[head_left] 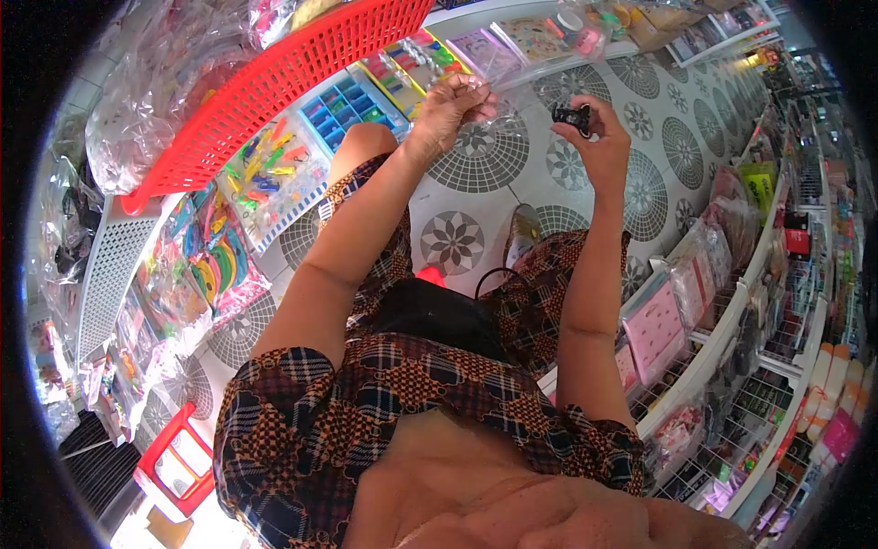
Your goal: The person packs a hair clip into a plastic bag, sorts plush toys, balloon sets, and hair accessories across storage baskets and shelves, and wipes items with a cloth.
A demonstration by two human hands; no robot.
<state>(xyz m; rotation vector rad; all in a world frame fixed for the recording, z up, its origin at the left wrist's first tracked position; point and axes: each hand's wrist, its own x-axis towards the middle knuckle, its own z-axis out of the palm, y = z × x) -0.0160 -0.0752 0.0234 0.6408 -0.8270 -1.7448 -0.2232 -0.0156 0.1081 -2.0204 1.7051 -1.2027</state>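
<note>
Black piece (569, 115): above the patterned floor (480, 156), small; likely light, stiff and smooth, best pinched at its edges.
Right hand (602, 137): grip narrowly parted, thumb and fingers pinching the black piece.
Left hand (446, 112): grip closed on clear plastic wrap (501, 112), apparently thin, limp, slippery.
Nearby, left side: red basket (274, 101), blue divided tray (355, 112).

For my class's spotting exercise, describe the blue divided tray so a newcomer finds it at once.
Find the big red perforated basket at upper left. Beside it, next to the person's bare left knee, lies the tray, split into small compartments. Its frame and dividers are blue, unlike the yellow-edged tray neighbouring it.
</note>
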